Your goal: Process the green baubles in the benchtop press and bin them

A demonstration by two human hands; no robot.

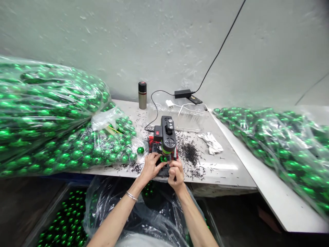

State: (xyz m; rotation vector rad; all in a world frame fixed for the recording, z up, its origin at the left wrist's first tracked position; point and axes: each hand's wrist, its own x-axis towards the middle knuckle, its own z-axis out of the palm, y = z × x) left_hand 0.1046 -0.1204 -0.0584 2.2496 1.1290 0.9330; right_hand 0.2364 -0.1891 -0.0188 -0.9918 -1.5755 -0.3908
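A small black desktop machine [168, 135] with a red switch and a round head stands on the table. Beneath its head is a shiny green ball [163, 159]. My left hand [151, 167] curves round the ball from the left, thumb and fingertips closed on it. My right hand [177, 173] is closed just right of the ball, its fingers curled. A slim silver and black piece [175, 153] rises above those fingers; I cannot make out whether it is in them. Small black bits [190, 152] lie heaped on the table to the right.
A large clear bag of green balls [51, 113] covers the table's left side; another bag [277, 147] lies right. A loose ball [140, 150], tumbler [142, 95], power adapter [183, 93] and white gloves [211, 142] surround the machine. Below sits a bin of balls [64, 219].
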